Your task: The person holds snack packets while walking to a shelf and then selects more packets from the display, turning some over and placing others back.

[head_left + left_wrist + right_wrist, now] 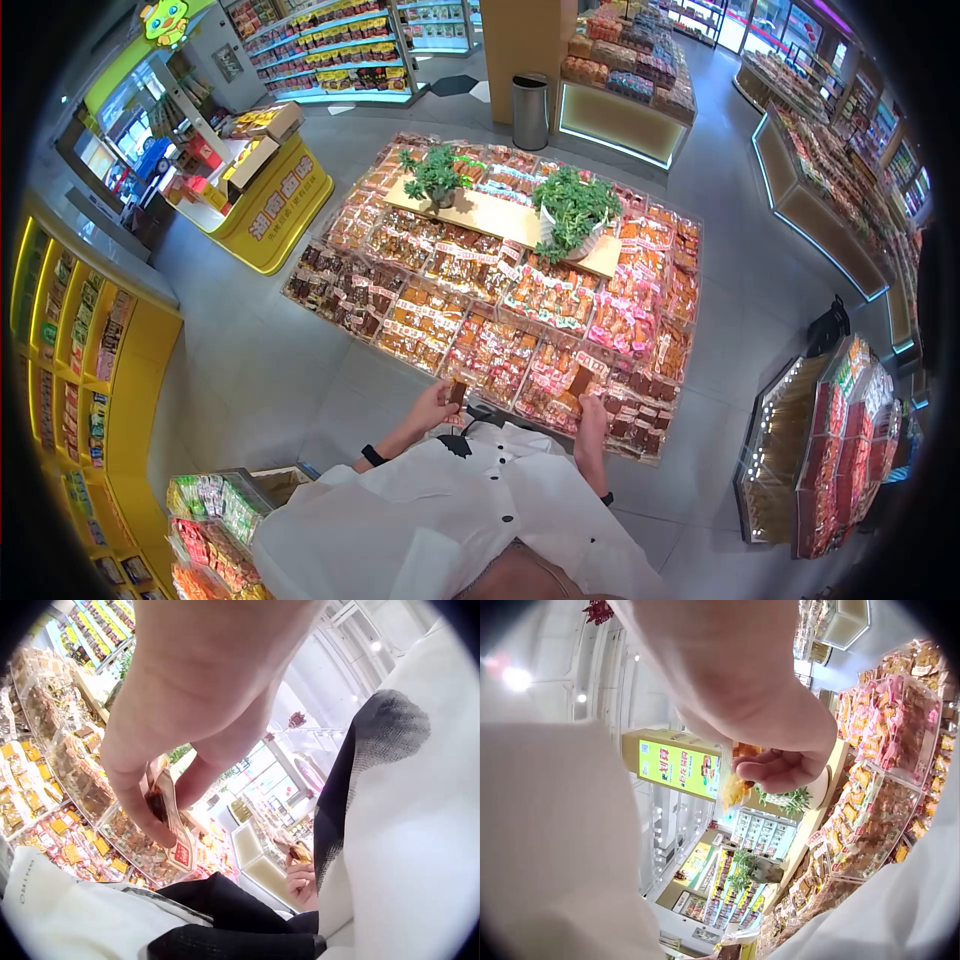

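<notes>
My left hand (428, 410) pinches a small dark brown snack packet (457, 392) at the near edge of the display of packaged snacks (480, 355). The left wrist view shows this packet as clear-wrapped, with a red and white label (182, 853), between thumb and fingers. To the right, my right hand (592, 425) holds another small brown snack packet (581, 380) above the display. In the right wrist view that packet (735, 793) looks orange-yellow and shiny, with curled fingers (776, 771) around its end. Both packets are held apart from each other, in front of the white shirt.
Two potted plants (578, 210) (436, 175) stand on a wooden board (490, 218) across the display. A yellow counter (285, 215) and yellow shelves (125, 350) are to the left. Another snack stand (825, 450) stands at the right, and a metal bin (530, 112) behind.
</notes>
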